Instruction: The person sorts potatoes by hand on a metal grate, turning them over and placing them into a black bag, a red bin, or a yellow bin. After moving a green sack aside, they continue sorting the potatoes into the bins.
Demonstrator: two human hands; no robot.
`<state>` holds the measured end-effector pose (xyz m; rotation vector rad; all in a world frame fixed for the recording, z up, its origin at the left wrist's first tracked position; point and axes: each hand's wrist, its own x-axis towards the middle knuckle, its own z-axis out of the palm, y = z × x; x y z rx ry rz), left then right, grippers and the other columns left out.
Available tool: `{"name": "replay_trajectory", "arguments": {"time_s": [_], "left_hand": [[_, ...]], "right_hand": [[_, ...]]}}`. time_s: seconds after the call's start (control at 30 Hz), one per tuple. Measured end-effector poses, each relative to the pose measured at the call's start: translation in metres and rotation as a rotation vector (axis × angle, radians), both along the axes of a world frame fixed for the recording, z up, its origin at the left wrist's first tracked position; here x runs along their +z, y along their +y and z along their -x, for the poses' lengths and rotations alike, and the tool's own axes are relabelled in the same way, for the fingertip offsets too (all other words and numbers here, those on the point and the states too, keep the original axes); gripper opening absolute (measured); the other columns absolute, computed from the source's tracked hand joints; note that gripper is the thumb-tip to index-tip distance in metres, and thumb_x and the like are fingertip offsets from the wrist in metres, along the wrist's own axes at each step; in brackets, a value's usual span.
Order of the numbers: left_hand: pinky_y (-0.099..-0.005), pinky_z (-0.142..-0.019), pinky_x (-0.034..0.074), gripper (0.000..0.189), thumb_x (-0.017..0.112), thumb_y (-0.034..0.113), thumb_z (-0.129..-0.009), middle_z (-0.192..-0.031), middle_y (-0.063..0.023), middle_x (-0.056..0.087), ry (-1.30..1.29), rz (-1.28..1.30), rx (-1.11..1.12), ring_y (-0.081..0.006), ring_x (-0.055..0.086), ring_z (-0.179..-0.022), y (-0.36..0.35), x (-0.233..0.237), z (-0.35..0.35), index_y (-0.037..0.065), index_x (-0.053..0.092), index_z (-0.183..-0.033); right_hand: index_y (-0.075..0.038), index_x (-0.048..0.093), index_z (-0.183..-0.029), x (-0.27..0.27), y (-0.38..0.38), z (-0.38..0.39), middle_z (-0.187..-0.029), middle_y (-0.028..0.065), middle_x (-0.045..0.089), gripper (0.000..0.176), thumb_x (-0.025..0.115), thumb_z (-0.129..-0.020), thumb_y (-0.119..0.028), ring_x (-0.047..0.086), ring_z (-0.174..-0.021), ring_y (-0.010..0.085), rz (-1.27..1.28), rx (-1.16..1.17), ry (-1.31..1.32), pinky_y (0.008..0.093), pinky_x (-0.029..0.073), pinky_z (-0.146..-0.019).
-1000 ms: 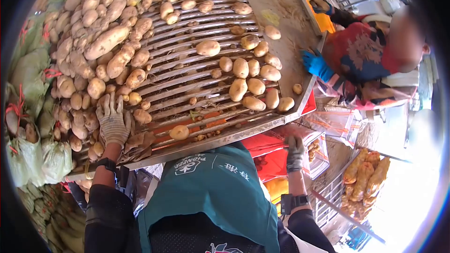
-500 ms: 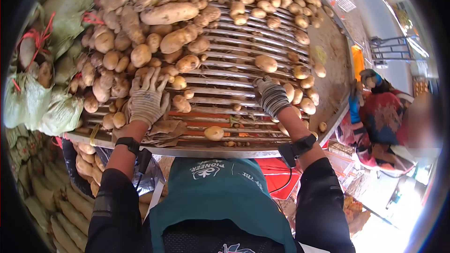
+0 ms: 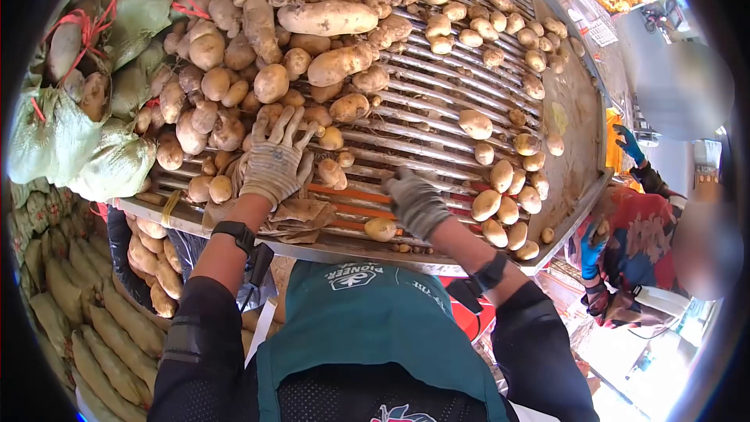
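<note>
My left hand [image 3: 273, 158], in a striped work glove, lies with its fingers spread at the near edge of a heap of potatoes [image 3: 271, 84]. A crumpled brown cloth [image 3: 297, 217] is beside its wrist. My right hand [image 3: 418, 205], also gloved, is over the slats of the metal sorting rack [image 3: 406, 141]; motion blurs its fingers. Nearest to it is a single potato [image 3: 380, 228] by the front rail. Further right, several pale potatoes [image 3: 486, 205] rest in a loose cluster on the slats.
Green sacks tied with red string [image 3: 117, 168] stand along the left side. Filled sacks [image 3: 117, 336] lie on the floor at lower left. Across the rack's right edge is a co-worker in a patterned red top [image 3: 637, 227] and blue gloves. More potatoes [image 3: 484, 29] sit toward the back.
My right hand has moved left and toward me, away from the right-hand potatoes, several of which now show more fully. My left hand stays by the heap. The camera view has shifted.
</note>
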<state>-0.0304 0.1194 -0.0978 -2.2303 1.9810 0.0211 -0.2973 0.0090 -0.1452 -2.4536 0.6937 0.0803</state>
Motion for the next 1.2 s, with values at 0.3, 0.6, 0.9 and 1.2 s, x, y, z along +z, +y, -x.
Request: {"name": "replay_trajectory", "arguments": {"time_s": [0.3, 0.6, 0.9, 1.2], "left_hand": [[-0.0602, -0.115, 0.017, 0.058, 0.054, 0.039, -0.087, -0.155, -0.0129, 0.032, -0.064, -0.006, 0.015, -0.0292, 0.029, -0.142, -0.001, -0.002, 0.003, 0.013, 0.05, -0.138], [-0.0588, -0.115, 0.016, 0.059, 0.057, 0.034, -0.085, -0.154, -0.0169, 0.032, -0.089, -0.019, 0.03, -0.0314, 0.027, -0.143, 0.0, -0.001, 0.011, 0.011, 0.049, -0.139], [-0.0579, -0.112, 0.021, 0.058, 0.051, 0.037, -0.091, -0.156, -0.0134, 0.031, -0.147, -0.032, 0.011, -0.0296, 0.026, -0.144, -0.003, 0.007, 0.014, 0.009, 0.046, -0.141], [-0.0577, -0.116, 0.013, 0.058, 0.049, 0.04, -0.09, -0.154, -0.0141, 0.035, -0.211, -0.077, -0.009, -0.0265, 0.026, -0.144, -0.004, 0.004, 0.011, 0.015, 0.048, -0.142]], "right_hand": [[-0.004, 0.064, -0.108, 0.007, 0.001, -0.093, -0.106, 0.0238, 0.06, 0.025, 0.061, -0.084, -0.012, 0.064, -0.096, 0.0393, 0.006, 0.08, -0.249, 0.0439, 0.054, -0.082], [-0.007, 0.062, -0.104, 0.036, -0.008, -0.003, -0.098, 0.0164, 0.068, 0.02, 0.066, -0.086, -0.015, 0.067, -0.09, 0.0294, -0.265, -0.25, -0.451, 0.0391, 0.055, -0.077], [-0.005, 0.062, -0.107, 0.058, 0.133, 0.28, -0.083, 0.0039, 0.066, 0.025, 0.067, -0.09, -0.023, 0.059, -0.065, 0.0084, -0.597, -1.011, -0.046, 0.0248, 0.048, -0.053], [-0.004, 0.064, -0.104, 0.062, 0.1, 0.264, -0.096, 0.0185, 0.063, 0.029, 0.069, -0.083, -0.023, 0.062, -0.087, 0.037, -0.195, -0.72, 0.078, 0.0442, 0.05, -0.078]]}}
